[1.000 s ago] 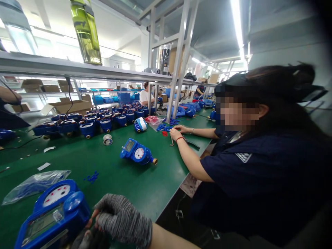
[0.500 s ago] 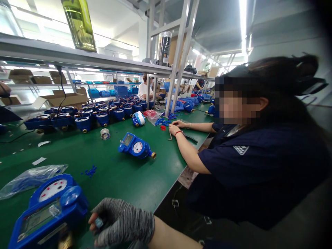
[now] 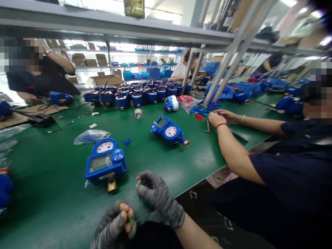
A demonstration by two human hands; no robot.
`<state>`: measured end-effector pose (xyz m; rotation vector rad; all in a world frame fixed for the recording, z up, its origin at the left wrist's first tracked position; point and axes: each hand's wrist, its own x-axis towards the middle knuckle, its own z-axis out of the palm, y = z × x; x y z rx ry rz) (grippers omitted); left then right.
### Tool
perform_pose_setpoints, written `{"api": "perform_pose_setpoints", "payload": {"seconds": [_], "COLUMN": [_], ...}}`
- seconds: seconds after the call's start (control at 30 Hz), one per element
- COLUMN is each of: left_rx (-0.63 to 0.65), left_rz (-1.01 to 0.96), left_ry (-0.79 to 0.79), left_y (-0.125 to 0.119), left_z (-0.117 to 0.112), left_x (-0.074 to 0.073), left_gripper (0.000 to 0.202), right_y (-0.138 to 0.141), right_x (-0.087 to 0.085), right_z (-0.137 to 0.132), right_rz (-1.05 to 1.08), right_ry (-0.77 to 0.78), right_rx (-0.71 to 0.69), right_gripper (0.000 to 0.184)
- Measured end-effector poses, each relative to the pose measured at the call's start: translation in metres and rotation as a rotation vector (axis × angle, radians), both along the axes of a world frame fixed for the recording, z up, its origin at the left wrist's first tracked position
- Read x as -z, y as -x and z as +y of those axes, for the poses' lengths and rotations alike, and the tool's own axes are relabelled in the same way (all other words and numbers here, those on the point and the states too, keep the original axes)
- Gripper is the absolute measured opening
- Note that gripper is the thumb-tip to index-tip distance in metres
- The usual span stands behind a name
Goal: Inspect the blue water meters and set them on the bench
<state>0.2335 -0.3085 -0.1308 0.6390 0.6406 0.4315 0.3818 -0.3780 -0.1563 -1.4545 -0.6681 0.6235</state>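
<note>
A blue water meter with a white dial, a display and a brass fitting lies on the green table, just in front of my hands. My left hand, in a grey glove with bare fingertips, pinches a thin green wire at the near table edge. My right hand, also gloved, is curled to the right of the meter's brass end, its fingertips closed on a small pale part. What that part is I cannot make out.
A second blue meter lies mid-table, with a plastic bag to its left. A row of meters stands at the back. A co-worker's arm rests on the table at right; another person works far left. Slanted shelf posts rise at right.
The view has swung left and down. The meter now lies farther from me, on the table. My left hand has come into view pinching the wire; my right hand stays curled beside the meter.
</note>
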Motion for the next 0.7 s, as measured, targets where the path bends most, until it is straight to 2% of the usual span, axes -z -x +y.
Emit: {"api": "perform_pose_setpoints", "payload": {"seconds": [0.17,0.37,0.43,0.53,0.7], "left_rx": [-0.031,-0.125,-0.136,-0.122,0.034], "left_rz": [-0.013,0.043,0.097,0.161,0.117], "left_ry": [-0.079,-0.149,-0.157,-0.159,-0.229], "left_y": [-0.003,-0.007,-0.008,-0.010,-0.022], "left_z": [-0.005,-0.010,-0.008,0.001,0.018], "left_x": [-0.013,-0.020,-0.016,-0.002,0.023], "left_gripper": [0.032,0.035,0.037,0.039,0.042], "right_y": [-0.002,0.000,0.000,-0.003,-0.010], "right_x": [0.000,0.002,0.002,0.001,-0.001], "right_z": [0.005,0.005,0.004,0.001,-0.007], "right_rz": [0.111,-0.023,-0.071,-0.043,0.025], "right_ry": [-0.057,-0.028,-0.050,-0.105,-0.115], "right_rx": [-0.011,0.055,0.066,0.024,-0.075], "right_gripper": [0.021,0.017,0.016,0.019,0.020]}}
